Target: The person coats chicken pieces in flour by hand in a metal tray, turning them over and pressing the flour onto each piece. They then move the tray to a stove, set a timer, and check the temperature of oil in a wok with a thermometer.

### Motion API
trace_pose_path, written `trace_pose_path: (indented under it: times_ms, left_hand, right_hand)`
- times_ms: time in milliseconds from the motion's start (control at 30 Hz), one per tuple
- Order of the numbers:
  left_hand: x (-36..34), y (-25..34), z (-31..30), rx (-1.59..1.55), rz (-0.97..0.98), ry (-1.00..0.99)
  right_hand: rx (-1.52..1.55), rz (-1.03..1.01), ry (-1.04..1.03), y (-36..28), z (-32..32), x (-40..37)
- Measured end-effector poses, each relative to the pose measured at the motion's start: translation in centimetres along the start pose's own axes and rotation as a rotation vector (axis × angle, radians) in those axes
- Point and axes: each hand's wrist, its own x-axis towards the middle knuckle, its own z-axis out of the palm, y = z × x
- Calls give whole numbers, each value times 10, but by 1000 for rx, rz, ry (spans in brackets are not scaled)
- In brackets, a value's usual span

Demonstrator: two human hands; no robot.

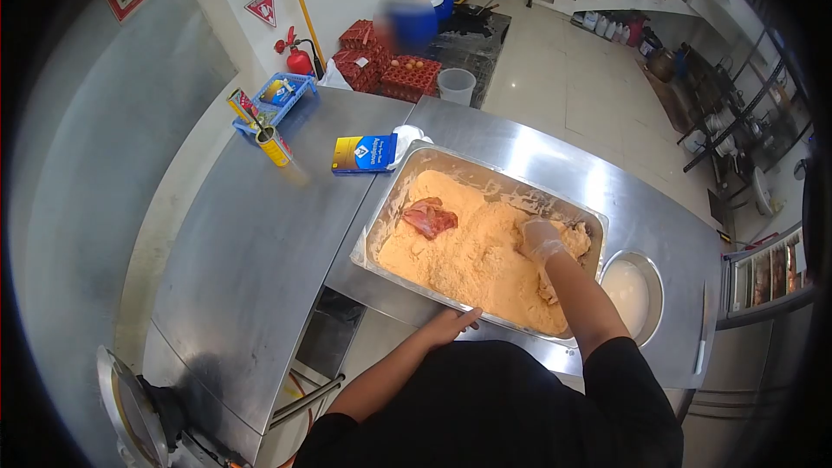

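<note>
A deep metal tray (485, 175) filled with orange-tinted flour (472, 256) lies in front of me on the steel table. At its near rim is my left hand (452, 326), bare, with its fingers closed over the edge. My right hand (539, 236), in a clear plastic glove, reaches down into the right part of the flour. Its fingertips are hidden there, beside flour-coated pieces (574, 241). Toward the tray's left end a raw red piece of meat (430, 218) rests on top of the flour, uncoated on its upper side.
Right of the tray stands a round metal bowl (626, 295) of whitish liquid, then a knife (702, 334). A blue-and-yellow box (362, 154) lies behind the tray. Cans (274, 146) and a blue basket (299, 91) sit far left. Egg trays (410, 78) are stacked beyond the table.
</note>
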Motion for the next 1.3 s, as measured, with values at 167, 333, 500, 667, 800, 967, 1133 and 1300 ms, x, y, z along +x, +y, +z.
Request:
trace_pose_path:
  times_ms: [167, 333, 500, 667, 800, 967, 1133, 1300]
  left_hand:
    - [2, -10, 3, -31, 59, 26]
    - [1, -5, 3, -49, 60, 15]
    - [-1, 2, 2, -38, 18, 14]
    - [-2, 2, 3, -18, 17, 5]
    - [4, -5, 1, -48, 23, 10]
    - [1, -5, 2, -34, 38, 9]
    - [-1, 2, 1, -38, 13, 4]
    - [3, -7, 3, -52, 11, 15]
  right_hand:
    - [235, 141, -30, 23, 6, 7]
    - [595, 121, -144, 54, -36, -16]
    - [371, 230, -18, 67, 0, -15]
    - [353, 192, -108, 65, 9, -5]
    - [487, 198, 58, 55, -24, -16]
    - [480, 301, 258, 41, -73, -46]
    - [571, 379, 187, 47, -78, -46]
    - [617, 339, 178, 53, -60, -47]
